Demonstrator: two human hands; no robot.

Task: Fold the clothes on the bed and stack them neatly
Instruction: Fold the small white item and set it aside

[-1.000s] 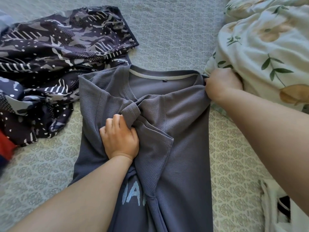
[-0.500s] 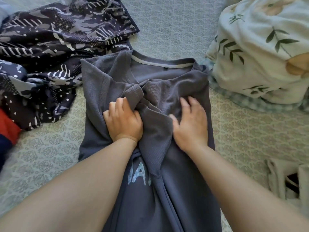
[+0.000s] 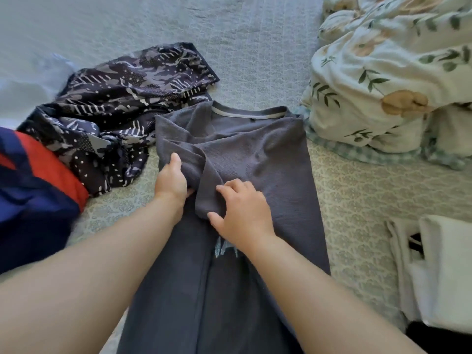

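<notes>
Shifted down off the chest panel, right hand (image 3: 242, 213) now pinching the folded sleeve's hem while left hand (image 3: 171, 180) grips its bunched edge (to lay it straight) on the grey shirt (image 3: 268, 159) mid-bed (image 3: 357, 200).

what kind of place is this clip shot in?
Most likely a home bedroom: clothes lie on a bed with a patterned quilted bedspread, a bunched floral duvet sits at one side, and the hands are folding a grey T-shirt on it.
</notes>
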